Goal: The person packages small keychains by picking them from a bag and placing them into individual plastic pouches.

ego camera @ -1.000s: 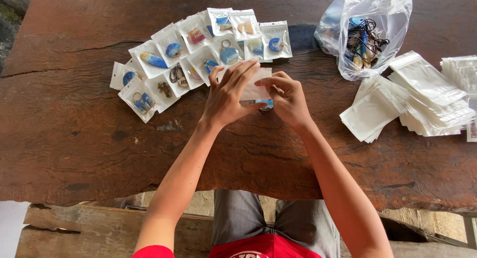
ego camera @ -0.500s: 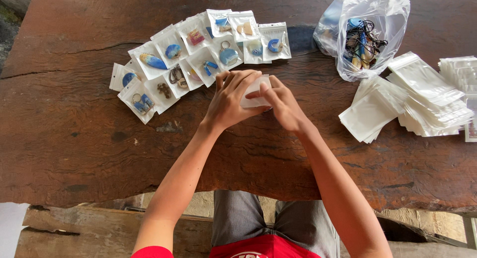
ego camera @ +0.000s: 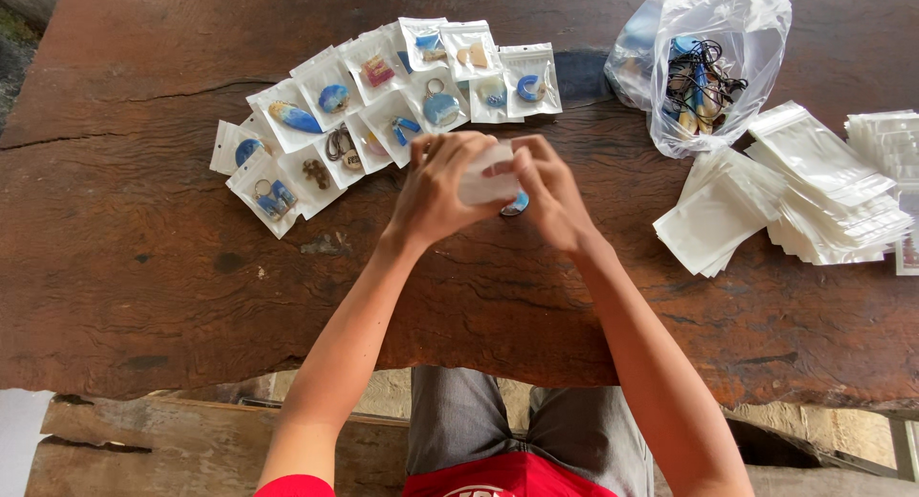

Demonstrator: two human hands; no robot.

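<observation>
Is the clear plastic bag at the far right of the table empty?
No, the clear plastic bag holds several pieces with dark cords and blue parts, visible through its open mouth.

Bare forearms, short red sleeves, a red top with seemingly white print, and grey trousers.

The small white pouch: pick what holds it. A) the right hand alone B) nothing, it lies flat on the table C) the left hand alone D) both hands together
D: the left hand and right hand both grip the small white pouch above the wooden table.
</observation>
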